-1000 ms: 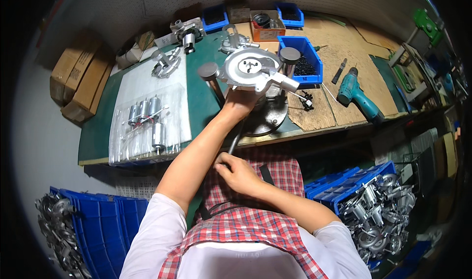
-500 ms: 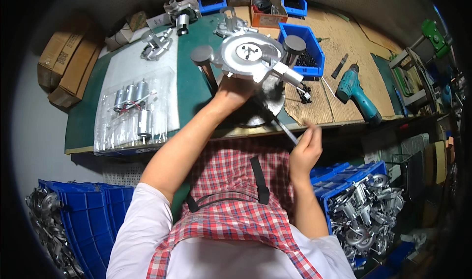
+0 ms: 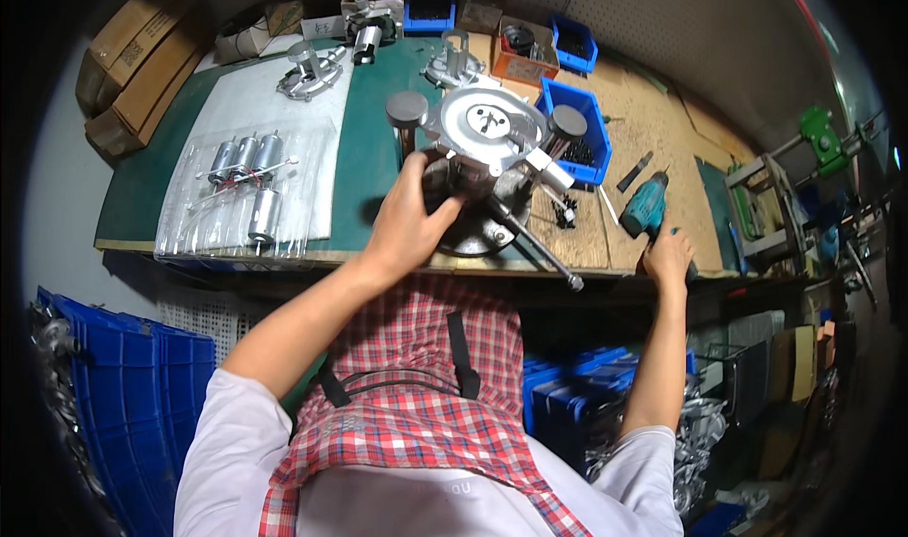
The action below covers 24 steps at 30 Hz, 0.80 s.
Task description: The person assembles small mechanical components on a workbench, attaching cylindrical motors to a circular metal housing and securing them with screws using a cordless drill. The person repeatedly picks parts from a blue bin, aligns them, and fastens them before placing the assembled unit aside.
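A round silver metal housing [image 3: 482, 125] rests on top of a fixture with two round-capped posts [image 3: 407, 109]. From the fixture, a metal lever [image 3: 539, 246] slants out toward the table's front edge. My left hand [image 3: 405, 223] reaches in under the housing, thumb and fingers curled round a part there; the fingertips and what they grip are mostly hidden. At the right, my right hand [image 3: 669, 255] is closed round the handle of a teal and black cordless drill [image 3: 647, 204], which lies on the cardboard. A small black wired part [image 3: 566, 212] lies between fixture and drill.
Several small motors [image 3: 264, 213] lie on clear plastic at the left. Behind the fixture stand a blue bin [image 3: 588, 130] of black parts, an orange box [image 3: 526, 62] and another metal housing [image 3: 454, 62]. A black-handled tool [image 3: 635, 172] lies beyond the drill. Blue crates [image 3: 132, 395] flank me below.
My right hand has left the lever's end and moved right onto the drill. The lever has swung a little. My left hand stays under the housing, its grip shifted lower.
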Each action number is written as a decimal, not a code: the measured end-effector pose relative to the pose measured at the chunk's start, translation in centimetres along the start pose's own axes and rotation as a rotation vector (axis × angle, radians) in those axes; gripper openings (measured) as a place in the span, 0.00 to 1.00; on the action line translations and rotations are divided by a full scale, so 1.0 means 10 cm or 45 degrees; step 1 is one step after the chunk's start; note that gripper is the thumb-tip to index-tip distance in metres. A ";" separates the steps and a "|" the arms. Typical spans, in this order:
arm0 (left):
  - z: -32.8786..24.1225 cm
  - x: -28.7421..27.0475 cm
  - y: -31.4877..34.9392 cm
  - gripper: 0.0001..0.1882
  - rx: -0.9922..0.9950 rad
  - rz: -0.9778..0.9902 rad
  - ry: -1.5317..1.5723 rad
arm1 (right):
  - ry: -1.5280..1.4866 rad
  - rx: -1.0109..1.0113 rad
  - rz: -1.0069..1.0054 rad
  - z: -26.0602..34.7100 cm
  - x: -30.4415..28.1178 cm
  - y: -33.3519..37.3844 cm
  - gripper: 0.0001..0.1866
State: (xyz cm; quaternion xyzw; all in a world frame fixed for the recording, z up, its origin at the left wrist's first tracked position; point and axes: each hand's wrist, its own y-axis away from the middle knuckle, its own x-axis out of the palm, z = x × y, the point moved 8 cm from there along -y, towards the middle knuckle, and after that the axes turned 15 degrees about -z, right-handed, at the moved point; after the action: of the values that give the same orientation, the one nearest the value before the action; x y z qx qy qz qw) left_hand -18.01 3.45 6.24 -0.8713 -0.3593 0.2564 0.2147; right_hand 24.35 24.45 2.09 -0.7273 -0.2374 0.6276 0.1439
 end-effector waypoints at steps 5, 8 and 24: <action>-0.18 -0.36 0.13 0.20 -0.090 -0.070 0.421 | -0.249 0.177 0.050 0.14 -0.28 -0.26 0.34; -0.51 -0.65 -0.11 0.16 0.240 -0.261 0.460 | -0.932 0.267 -0.296 -0.07 -0.64 -0.31 0.21; -1.57 0.27 -1.51 0.33 0.521 0.341 0.460 | -0.767 -0.680 0.150 2.11 -3.51 -1.12 0.24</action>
State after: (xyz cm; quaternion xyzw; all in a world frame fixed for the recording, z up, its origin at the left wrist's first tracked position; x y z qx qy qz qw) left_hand -14.72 12.32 26.08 -0.8811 -0.1382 0.1904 0.4103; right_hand -1.70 13.60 33.85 -0.5350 -0.3814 0.7362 -0.1623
